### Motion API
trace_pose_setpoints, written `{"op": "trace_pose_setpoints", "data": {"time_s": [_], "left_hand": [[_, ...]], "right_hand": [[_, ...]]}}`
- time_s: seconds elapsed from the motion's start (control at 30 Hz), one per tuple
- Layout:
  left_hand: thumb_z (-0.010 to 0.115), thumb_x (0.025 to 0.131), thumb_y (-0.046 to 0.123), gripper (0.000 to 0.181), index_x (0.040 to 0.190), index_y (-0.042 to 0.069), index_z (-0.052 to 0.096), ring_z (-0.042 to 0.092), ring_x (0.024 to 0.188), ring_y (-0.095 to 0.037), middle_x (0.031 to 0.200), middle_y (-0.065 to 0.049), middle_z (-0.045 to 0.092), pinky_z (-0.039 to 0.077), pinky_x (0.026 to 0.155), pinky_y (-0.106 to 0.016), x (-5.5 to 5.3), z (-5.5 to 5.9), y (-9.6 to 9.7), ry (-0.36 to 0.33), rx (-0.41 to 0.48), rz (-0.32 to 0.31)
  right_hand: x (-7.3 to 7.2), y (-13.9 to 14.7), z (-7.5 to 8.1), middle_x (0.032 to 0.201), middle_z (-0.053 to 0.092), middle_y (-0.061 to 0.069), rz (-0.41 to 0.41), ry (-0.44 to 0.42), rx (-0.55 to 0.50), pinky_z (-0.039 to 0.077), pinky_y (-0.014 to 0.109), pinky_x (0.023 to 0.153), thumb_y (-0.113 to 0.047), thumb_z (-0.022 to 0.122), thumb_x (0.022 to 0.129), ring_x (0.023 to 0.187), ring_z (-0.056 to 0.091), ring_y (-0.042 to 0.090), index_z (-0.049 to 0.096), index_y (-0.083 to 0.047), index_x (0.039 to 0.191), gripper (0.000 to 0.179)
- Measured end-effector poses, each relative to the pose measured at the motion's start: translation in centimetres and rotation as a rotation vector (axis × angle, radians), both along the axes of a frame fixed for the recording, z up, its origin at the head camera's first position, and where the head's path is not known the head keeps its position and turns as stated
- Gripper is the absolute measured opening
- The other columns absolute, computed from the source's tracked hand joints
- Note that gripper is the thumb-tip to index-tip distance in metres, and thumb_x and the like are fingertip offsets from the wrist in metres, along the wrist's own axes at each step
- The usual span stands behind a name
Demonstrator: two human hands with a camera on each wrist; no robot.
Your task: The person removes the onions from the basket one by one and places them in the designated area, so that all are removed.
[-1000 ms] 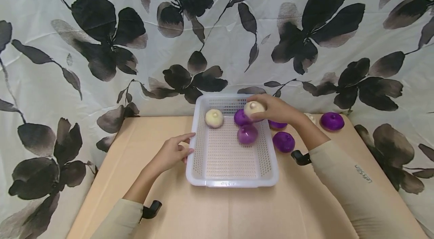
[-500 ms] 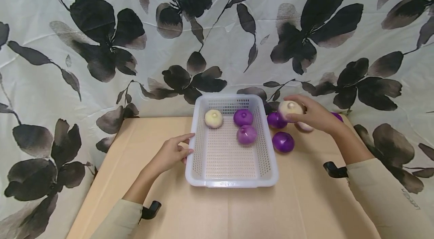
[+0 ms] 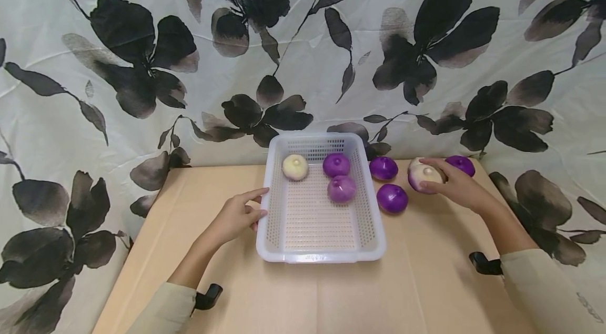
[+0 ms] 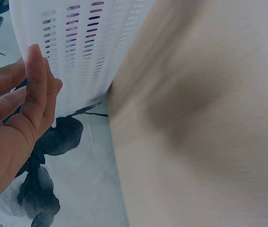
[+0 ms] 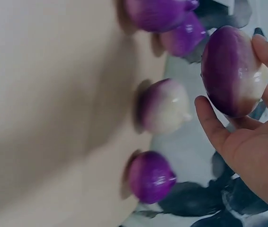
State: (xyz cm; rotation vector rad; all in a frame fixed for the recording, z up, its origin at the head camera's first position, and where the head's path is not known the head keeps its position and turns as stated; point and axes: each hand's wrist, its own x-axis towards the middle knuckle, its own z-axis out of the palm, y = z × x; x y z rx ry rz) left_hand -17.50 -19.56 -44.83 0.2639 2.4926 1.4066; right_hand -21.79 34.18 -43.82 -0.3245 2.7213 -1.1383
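My right hand [image 3: 456, 186] pinches a white-and-purple onion [image 5: 231, 71] between thumb and fingers, to the right of the basket. In the right wrist view, another white-and-purple onion [image 5: 165, 106] sits on the table near the held one; the head view has the two overlapping. A white perforated basket [image 3: 322, 257] stands in the middle, holding a white onion [image 3: 295, 167] at its back left and two purple onions, one at the back [image 3: 336, 164] and one just in front [image 3: 342, 189]. My left hand [image 3: 234, 216] touches the basket's left rim with fingertips and thumb.
Close to the basket's right side lie two purple onions, one farther back [image 3: 384, 168] and one nearer [image 3: 392, 198]. Behind my right hand is another purple onion [image 3: 460, 165], partly covered. A floral cloth [image 3: 322, 60] hangs along the table's [image 3: 303, 297] back edge.
My right hand has carried the white-and-purple onion out from over the basket, rightward and down to beside the onions on the table. My left hand has stayed at the basket's rim.
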Motion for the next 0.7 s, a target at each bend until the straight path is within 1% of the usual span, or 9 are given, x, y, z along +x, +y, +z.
{"op": "trace_pose_setpoints", "data": {"time_s": [0.07, 0.13, 0.2, 0.3, 0.37, 0.5, 0.6, 0.7], "left_hand": [[0.069, 0.095, -0.001, 0.060, 0.152, 0.002, 0.049, 0.063, 0.061, -0.017, 0.131, -0.025, 0.057, 0.060, 0.060, -0.035, 0.1, 0.0, -0.1, 0.000, 0.002, 0.005], [0.068, 0.095, -0.001, 0.060, 0.152, 0.002, 0.049, 0.064, 0.061, -0.017, 0.131, -0.025, 0.057, 0.059, 0.059, -0.032, 0.1, 0.0, -0.1, -0.005, 0.012, 0.004], [0.068, 0.096, -0.001, 0.060, 0.152, 0.002, 0.048, 0.064, 0.061, -0.017, 0.131, -0.026, 0.057, 0.057, 0.058, -0.028, 0.1, 0.0, -0.1, -0.007, 0.020, 0.001], [0.068, 0.096, -0.002, 0.060, 0.153, 0.002, 0.048, 0.063, 0.061, -0.017, 0.131, -0.025, 0.057, 0.056, 0.057, -0.026, 0.1, -0.1, -0.1, -0.010, 0.022, 0.000], [0.068, 0.095, -0.001, 0.060, 0.153, 0.002, 0.048, 0.063, 0.060, -0.017, 0.131, -0.025, 0.057, 0.057, 0.057, -0.027, 0.1, -0.1, -0.1, -0.006, 0.017, 0.001], [0.068, 0.096, -0.001, 0.060, 0.152, 0.002, 0.048, 0.063, 0.060, -0.017, 0.131, -0.025, 0.057, 0.059, 0.059, -0.034, 0.1, -0.1, -0.2, 0.004, 0.009, -0.002], [0.069, 0.095, 0.000, 0.060, 0.152, 0.002, 0.048, 0.063, 0.060, -0.017, 0.130, -0.025, 0.057, 0.060, 0.060, -0.039, 0.1, -0.2, -0.3, 0.010, 0.004, -0.005], [0.069, 0.095, 0.000, 0.060, 0.152, 0.003, 0.049, 0.063, 0.060, -0.017, 0.130, -0.025, 0.058, 0.060, 0.059, -0.036, 0.2, -0.3, -0.3, 0.012, 0.003, -0.004]], "right_hand": [[0.2, 0.5, -0.8, 0.154, 0.037, 0.031, -0.005, 0.005, 0.006, 0.040, 0.068, 0.107, -0.030, 0.071, 0.099, 0.133, 0.044, 0.050, 0.038, -0.003, 0.155, 0.071], [0.4, 1.0, -1.6, 0.152, 0.037, 0.033, -0.014, 0.003, 0.007, 0.039, 0.068, 0.106, -0.028, 0.071, 0.099, 0.132, 0.044, 0.051, 0.039, -0.001, 0.154, 0.069], [0.6, 1.5, -2.4, 0.152, 0.036, 0.036, -0.025, -0.009, -0.003, 0.038, 0.070, 0.106, -0.026, 0.072, 0.098, 0.133, 0.042, 0.053, 0.039, 0.001, 0.152, 0.068], [1.0, 2.1, -3.6, 0.154, 0.032, 0.039, -0.033, -0.025, -0.024, 0.035, 0.072, 0.107, -0.022, 0.072, 0.098, 0.135, 0.038, 0.056, 0.038, 0.004, 0.150, 0.068], [1.1, 2.4, -4.2, 0.153, 0.033, 0.040, -0.037, -0.026, -0.033, 0.036, 0.069, 0.106, -0.020, 0.072, 0.098, 0.134, 0.038, 0.055, 0.038, 0.006, 0.149, 0.067], [1.3, 2.7, -5.3, 0.149, 0.039, 0.038, -0.042, -0.017, -0.037, 0.037, 0.064, 0.105, -0.017, 0.071, 0.098, 0.131, 0.041, 0.052, 0.038, 0.007, 0.148, 0.065], [1.4, 2.8, -5.8, 0.150, 0.038, 0.039, -0.045, -0.034, -0.037, 0.035, 0.069, 0.107, -0.020, 0.070, 0.099, 0.135, 0.039, 0.054, 0.037, 0.008, 0.149, 0.066], [1.4, 2.8, -6.1, 0.151, 0.036, 0.040, -0.045, -0.054, -0.033, 0.031, 0.075, 0.109, -0.023, 0.070, 0.099, 0.138, 0.034, 0.058, 0.037, 0.009, 0.149, 0.068]]}}
